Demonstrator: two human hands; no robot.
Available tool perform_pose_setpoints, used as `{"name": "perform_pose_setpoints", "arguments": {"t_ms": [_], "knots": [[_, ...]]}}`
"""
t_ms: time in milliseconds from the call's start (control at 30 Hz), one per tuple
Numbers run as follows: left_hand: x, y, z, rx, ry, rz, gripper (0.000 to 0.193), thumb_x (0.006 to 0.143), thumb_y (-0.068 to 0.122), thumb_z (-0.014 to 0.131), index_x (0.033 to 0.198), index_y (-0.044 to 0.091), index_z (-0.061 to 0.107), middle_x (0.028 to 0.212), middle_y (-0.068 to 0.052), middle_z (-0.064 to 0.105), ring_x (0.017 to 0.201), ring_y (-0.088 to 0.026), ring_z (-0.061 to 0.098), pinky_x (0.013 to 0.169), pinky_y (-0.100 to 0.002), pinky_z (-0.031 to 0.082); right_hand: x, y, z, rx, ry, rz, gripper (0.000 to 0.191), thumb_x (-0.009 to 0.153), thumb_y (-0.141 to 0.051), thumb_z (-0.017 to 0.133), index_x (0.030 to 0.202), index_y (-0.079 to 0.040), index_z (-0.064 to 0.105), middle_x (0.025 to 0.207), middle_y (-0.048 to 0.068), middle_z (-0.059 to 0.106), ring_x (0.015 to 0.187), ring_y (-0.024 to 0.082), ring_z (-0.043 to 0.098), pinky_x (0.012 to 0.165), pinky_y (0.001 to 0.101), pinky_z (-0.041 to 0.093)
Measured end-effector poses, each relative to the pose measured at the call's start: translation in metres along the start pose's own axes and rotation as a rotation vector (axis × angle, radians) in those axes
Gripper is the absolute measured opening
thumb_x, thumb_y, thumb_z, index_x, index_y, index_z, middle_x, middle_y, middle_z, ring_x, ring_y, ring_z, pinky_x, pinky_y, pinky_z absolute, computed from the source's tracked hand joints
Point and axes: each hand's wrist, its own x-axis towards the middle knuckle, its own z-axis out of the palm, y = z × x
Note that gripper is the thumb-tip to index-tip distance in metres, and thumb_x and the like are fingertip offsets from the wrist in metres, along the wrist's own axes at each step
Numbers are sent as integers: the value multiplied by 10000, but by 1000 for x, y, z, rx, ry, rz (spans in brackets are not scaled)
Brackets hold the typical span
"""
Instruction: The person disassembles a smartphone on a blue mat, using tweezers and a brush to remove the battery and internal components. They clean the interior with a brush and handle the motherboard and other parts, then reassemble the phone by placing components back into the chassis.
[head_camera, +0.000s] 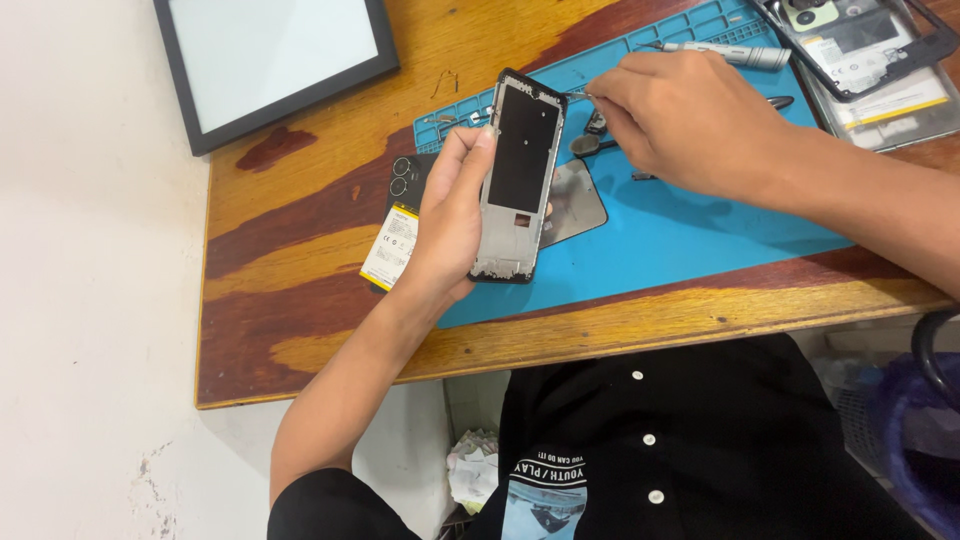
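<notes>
Holding a bare phone frame (520, 170) upright-tilted above the blue work mat (680, 230), head view only. Left hand (450, 225) wrapped about the frame's left edge, thumb on the front rim, remaining fingers behind and hidden; grip closed and firm. Frame clear of the mat, top end towards the far side, dark inner panel facing the camera.

Right hand (680, 120) pinched shut on a thin metal tool (578, 94), probably tweezers; tip touching or just beside the frame's upper right corner, exact contact too small to tell. Whether anything sits in the tip: cannot tell.

Lying under and behind the left hand: a dark phone back (395, 240) with a yellow-and-white labelled battery. Just beside the frame on the mat: a grey metal plate (575, 200) and small loose parts (590, 140). Further off: a silver screwdriver (725, 55), a second opened phone (860, 40) at the far right, a black-framed panel (270, 55) at the far left of the wooden table (300, 250).

Judged step: fine work at the frame's top corner, picking or seating a small piece. Judged requirement for the next move: steady left grip, light controlled tip pressure, no levering against the thin rim.
</notes>
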Motion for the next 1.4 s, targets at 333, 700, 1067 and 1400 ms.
{"name": "perform_pose_setpoints", "arguments": {"t_ms": [333,700,1067,1400], "knots": [[0,-1,-1,-8,-22,1,250,1096,343,443,1107,97,482,990,-143,718,773,-189,738,656,-353,631,3,-5,-1,63,-41,32,189,996,-69,678,1116,60,746,830,174,680,714,347,664,684,421,553],[1,-5,-1,6,-60,24,247,1107,341,434,1114,100,488,1026,-140,719,792,-174,722,669,-333,615,3,-5,-3,121,-84,75,213,1020,-90,660,1134,75,732,783,169,647,660,327,638,642,423,534],[2,-7,0,-19,-145,6,238,1112,329,432,1108,94,464,1006,-146,703,809,-177,717,685,-335,620,12,-8,-11,295,-391,455,335,1004,-241,627,1217,4,708,776,181,725,657,265,755,658,403,585],[3,-9,1,52,-91,-44,258,1103,342,450,1095,84,467,960,-147,704,780,-170,713,667,-338,625,3,0,-4,13,-308,175,325,1007,-214,630,1212,14,737,935,190,743,840,378,718,790,467,568]]}}
